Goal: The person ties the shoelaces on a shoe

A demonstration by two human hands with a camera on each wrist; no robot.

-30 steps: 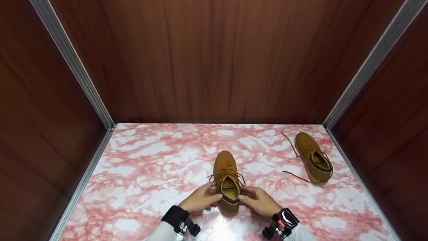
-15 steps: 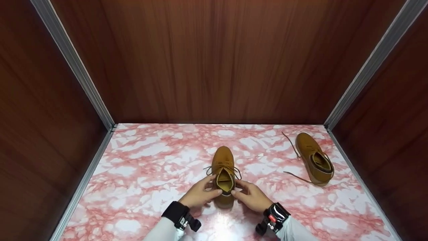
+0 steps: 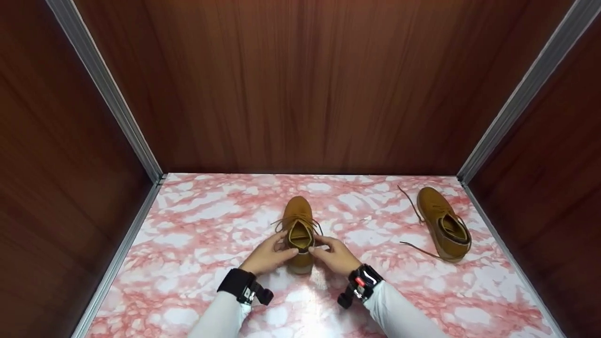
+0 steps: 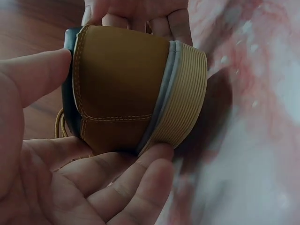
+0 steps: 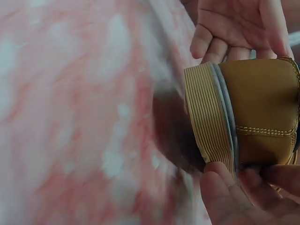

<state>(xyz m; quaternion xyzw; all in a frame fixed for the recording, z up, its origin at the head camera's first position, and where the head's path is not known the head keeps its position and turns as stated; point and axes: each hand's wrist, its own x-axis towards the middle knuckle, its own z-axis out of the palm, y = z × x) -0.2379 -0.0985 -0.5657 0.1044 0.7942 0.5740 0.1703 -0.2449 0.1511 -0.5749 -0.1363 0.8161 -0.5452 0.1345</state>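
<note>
A tan lace-up shoe (image 3: 296,206) is held near the middle of the table, toe pointing away, its laces tied in a bow. My left hand (image 3: 267,256) grips the left side of its heel, thumb at the collar. From the right side my right hand (image 3: 334,256) grips the same heel, fingers along the side and sole edge. Both wrist views show the shoe's stitched heel (image 4: 122,70) and ribbed pale sole (image 5: 208,112) above the table, with a dark shadow beneath. The insides of the far fingers are partly hidden by the shoe.
A matching tan shoe (image 3: 429,202) stands at the right, angled, its laces (image 3: 418,249) loose and trailing left onto the table. The red-and-white marbled table (image 3: 211,216) is bounded by brown wood-grain panels (image 3: 300,94) and grey metal rails (image 3: 119,251).
Both hands have carried the held shoe leftward and farther from me over the second. The grip looks the same. The other shoe stays in its place.
</note>
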